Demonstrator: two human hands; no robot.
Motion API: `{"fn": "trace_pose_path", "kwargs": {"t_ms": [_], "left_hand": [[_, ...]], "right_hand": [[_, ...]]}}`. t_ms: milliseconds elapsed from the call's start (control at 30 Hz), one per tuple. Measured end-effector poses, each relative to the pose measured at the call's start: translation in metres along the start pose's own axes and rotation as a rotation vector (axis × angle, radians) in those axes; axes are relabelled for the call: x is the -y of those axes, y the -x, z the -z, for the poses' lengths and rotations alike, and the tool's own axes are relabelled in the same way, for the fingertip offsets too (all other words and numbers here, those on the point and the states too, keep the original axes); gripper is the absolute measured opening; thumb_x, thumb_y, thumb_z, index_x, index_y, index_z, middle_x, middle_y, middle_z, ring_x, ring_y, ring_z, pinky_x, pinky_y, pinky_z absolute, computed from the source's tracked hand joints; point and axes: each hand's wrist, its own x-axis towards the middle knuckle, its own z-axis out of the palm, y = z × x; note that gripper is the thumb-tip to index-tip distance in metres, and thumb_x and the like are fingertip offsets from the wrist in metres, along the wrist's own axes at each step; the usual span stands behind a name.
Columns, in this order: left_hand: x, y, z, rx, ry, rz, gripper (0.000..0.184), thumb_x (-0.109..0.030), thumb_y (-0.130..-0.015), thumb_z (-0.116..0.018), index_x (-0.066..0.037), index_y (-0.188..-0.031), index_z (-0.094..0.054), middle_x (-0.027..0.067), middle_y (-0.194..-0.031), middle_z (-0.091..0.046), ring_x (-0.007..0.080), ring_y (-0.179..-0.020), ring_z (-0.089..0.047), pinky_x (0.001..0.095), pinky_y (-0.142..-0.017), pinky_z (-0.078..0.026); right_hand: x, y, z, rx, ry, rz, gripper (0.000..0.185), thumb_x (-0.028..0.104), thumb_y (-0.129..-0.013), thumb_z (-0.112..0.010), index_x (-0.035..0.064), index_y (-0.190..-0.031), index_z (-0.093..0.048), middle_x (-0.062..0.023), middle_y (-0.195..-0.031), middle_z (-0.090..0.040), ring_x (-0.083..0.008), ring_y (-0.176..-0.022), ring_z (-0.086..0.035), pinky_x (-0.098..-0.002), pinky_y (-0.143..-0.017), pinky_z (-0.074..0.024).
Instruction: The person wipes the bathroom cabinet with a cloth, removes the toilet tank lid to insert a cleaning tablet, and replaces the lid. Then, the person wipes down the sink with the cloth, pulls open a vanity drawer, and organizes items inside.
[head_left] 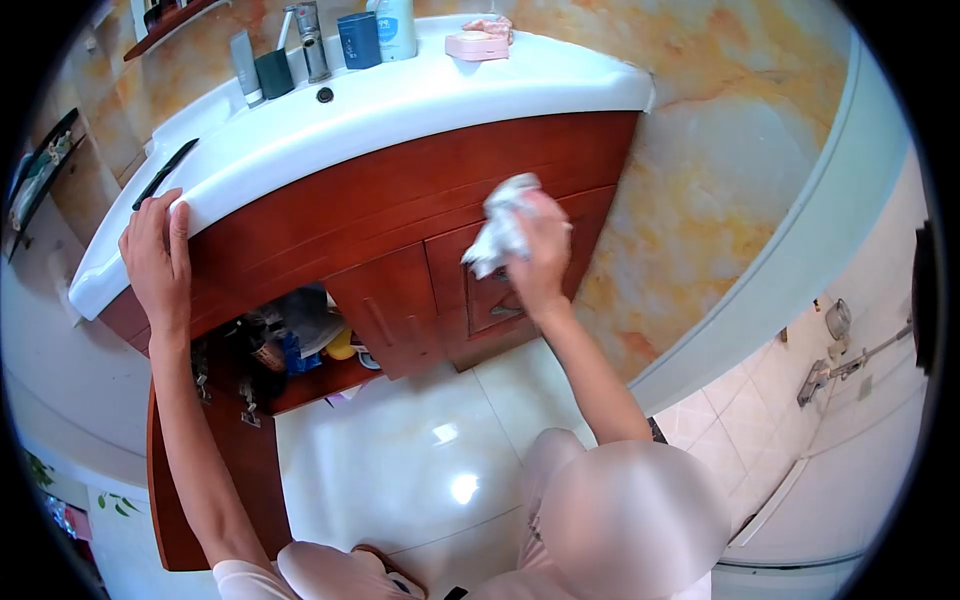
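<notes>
My left hand (pixel 160 250) rests on the left front rim of the white washbasin (pixel 400 100), its fingers stretched over the edge and holding nothing. Just beyond the fingertips lies a slim black item (pixel 167 172) whose kind I cannot make out. A crumpled white cloth (pixel 500 230) is in my right hand (pixel 541 250), whose fingers are wrapped round it. This hand is in front of the right door (pixel 480 285) of the reddish-brown wooden vanity cabinet (pixel 350 215); whether the cloth touches the wood I cannot tell.
An open cabinet door (pixel 215 470) stands out at the lower left, below my left arm. Bags and bottles fill the open compartment (pixel 300 335). Behind the basin are a tap (pixel 312 45), a dark blue box (pixel 358 40), a white bottle (pixel 397 30) and a pink soap box (pixel 477 45).
</notes>
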Motion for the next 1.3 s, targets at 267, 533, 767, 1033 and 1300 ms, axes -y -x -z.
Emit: {"fn": "trace_pose_path", "kwargs": {"t_ms": [267, 533, 767, 1033, 1300], "left_hand": [[0.001, 0.002, -0.001, 0.024, -0.001, 0.014, 0.026, -0.028, -0.099, -0.049, -0.005, -0.106, -0.06, 0.0075, -0.091, -0.057, 0.0241, -0.091, -0.054, 0.0337, -0.092, -0.036], [0.006, 0.003, -0.005, 0.024, -0.027, 0.0, 0.027, -0.029, -0.099, -0.048, -0.006, -0.108, -0.06, 0.0083, -0.094, -0.057, 0.0252, -0.093, -0.054, 0.034, -0.093, -0.036], [0.003, 0.003, -0.005, 0.022, -0.032, -0.01, 0.025, -0.028, -0.099, -0.047, -0.006, -0.107, -0.059, 0.0088, -0.094, -0.057, 0.0252, -0.093, -0.054, 0.0342, -0.092, -0.036], [0.006, 0.004, -0.006, 0.033, -0.061, -0.015, 0.027, -0.029, -0.1, -0.044, -0.006, -0.106, -0.058, 0.0096, -0.096, -0.055, 0.0256, -0.095, -0.053, 0.0342, -0.093, -0.035], [0.008, 0.003, -0.007, 0.036, -0.086, -0.038, 0.032, -0.032, -0.102, -0.04, -0.005, -0.105, -0.057, 0.0093, -0.097, -0.056, 0.0272, -0.097, -0.054, 0.0349, -0.091, -0.035]], "right_hand": [[0.034, 0.003, -0.002, 0.165, 0.073, 0.105, 0.046, 0.005, -0.067, -0.068, 0.0117, -0.112, -0.063, -0.0117, -0.125, -0.053, -0.0336, -0.116, -0.05, -0.048, -0.098, -0.039], [-0.078, 0.009, 0.017, -0.212, 0.027, -0.49, 0.049, -0.005, -0.075, -0.054, -0.0026, -0.124, -0.053, -0.0212, -0.138, -0.042, -0.0407, -0.127, -0.041, -0.046, -0.108, -0.031], [0.048, 0.049, -0.04, 0.102, -0.148, -0.046, 0.03, 0.007, -0.081, -0.06, 0.0036, -0.11, -0.062, -0.0168, -0.122, -0.057, -0.0339, -0.124, -0.047, -0.0495, -0.106, -0.0326], [-0.085, 0.018, 0.02, -0.082, 0.03, -0.388, 0.059, 0.003, -0.081, -0.055, -0.0007, -0.138, -0.04, -0.0241, -0.147, -0.031, -0.0394, -0.136, -0.031, -0.0454, -0.113, -0.0231], [-0.115, -0.089, 0.026, -0.236, 0.101, -0.315, 0.057, 0.01, -0.083, -0.059, -0.0056, -0.134, -0.038, -0.0266, -0.139, -0.039, -0.042, -0.13, -0.037, -0.0461, -0.11, -0.0262]]}}
